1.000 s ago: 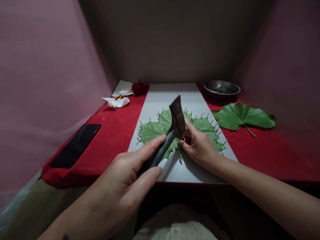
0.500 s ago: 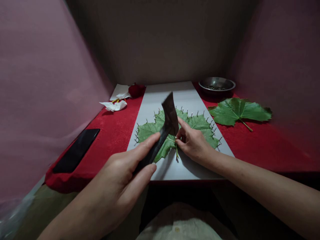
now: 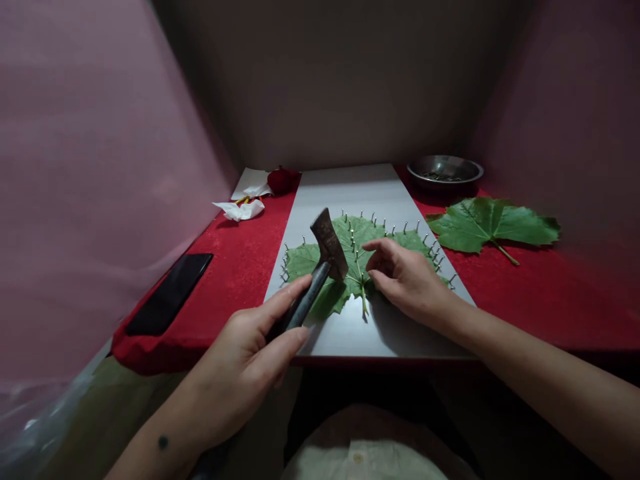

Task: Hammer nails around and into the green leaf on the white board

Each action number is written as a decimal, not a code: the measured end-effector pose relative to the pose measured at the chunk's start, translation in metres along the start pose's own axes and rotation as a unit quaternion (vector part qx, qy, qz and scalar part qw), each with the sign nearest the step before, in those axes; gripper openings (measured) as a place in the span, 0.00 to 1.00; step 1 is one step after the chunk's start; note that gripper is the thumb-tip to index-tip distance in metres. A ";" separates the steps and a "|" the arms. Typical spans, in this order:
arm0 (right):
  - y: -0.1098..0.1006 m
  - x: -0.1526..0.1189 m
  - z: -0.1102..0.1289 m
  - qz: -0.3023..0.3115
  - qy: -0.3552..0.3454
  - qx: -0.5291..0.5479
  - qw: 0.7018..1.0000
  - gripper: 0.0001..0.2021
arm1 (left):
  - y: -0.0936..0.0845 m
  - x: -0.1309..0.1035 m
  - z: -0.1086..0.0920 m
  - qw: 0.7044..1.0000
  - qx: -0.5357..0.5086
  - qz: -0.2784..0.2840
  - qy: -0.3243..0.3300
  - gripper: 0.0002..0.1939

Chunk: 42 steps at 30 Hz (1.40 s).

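Note:
My left hand (image 3: 255,353) is wrapped round the dark handle of a hammer (image 3: 330,248), whose worn metal head is raised over the left half of a green lobed leaf (image 3: 367,233). Nails (image 3: 374,220) stand along the leaf's edge and a few run down its central vein, one of them near the stem. The leaf lies on a white board (image 3: 340,333), its stem pointing towards me. Just right of the vein, my right hand (image 3: 400,277) hovers with thumb and fingers curved and apart, holding nothing. The hammer hides part of the leaf.
On the red cloth (image 3: 235,260) lie a black phone (image 3: 170,293) and crumpled white tissue (image 3: 243,210) at left. A dark red round object (image 3: 281,180) sits behind them. At right are a second leaf (image 3: 487,223) and a metal bowl (image 3: 445,172) with nails in it.
My right fingers have let go near the stem and moved right, leaving a nail standing there. The hammer head has shifted left and lower. The whole view has swung slightly left.

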State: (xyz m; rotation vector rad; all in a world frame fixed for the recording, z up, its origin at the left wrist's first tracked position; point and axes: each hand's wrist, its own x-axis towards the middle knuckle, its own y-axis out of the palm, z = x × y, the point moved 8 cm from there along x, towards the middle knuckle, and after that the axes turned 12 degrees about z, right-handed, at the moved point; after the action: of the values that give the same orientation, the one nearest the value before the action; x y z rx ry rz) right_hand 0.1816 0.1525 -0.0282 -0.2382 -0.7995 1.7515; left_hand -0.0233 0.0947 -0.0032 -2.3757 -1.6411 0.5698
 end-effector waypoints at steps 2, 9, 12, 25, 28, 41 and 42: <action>-0.011 -0.006 0.007 -0.039 -0.023 -0.032 0.998 0.11 | 0.004 0.001 0.008 0.999 0.024 0.028 -0.014 0.28; 0.014 -0.038 0.021 0.016 -0.085 -0.241 0.967 0.14 | 0.002 -0.003 0.010 0.997 0.060 0.047 0.006 0.28; 0.033 -0.046 0.019 0.047 -0.056 -0.318 0.945 0.20 | 0.003 -0.002 0.005 0.996 0.070 0.048 0.023 0.27; 0.050 -0.045 0.012 0.099 -0.006 -0.359 0.928 0.29 | 0.016 -0.002 -0.039 0.981 0.138 0.030 0.133 0.26; 0.049 -0.045 0.013 0.093 -0.011 -0.354 0.931 0.29 | 0.023 0.004 -0.044 0.970 0.195 0.040 0.142 0.26; 0.051 -0.046 0.012 0.100 -0.026 -0.352 0.930 0.30 | 0.016 -0.014 -0.073 0.934 0.298 -0.009 0.197 0.28; 0.052 -0.046 0.012 0.100 -0.026 -0.352 0.930 0.30 | 0.019 -0.014 -0.071 0.933 0.302 -0.004 0.196 0.28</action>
State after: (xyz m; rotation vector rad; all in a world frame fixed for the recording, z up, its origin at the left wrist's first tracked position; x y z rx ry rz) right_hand 0.1508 0.0996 -0.0618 -0.7768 -1.4691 1.5955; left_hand 0.0183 0.0789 0.0563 -1.8710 -1.0975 0.4691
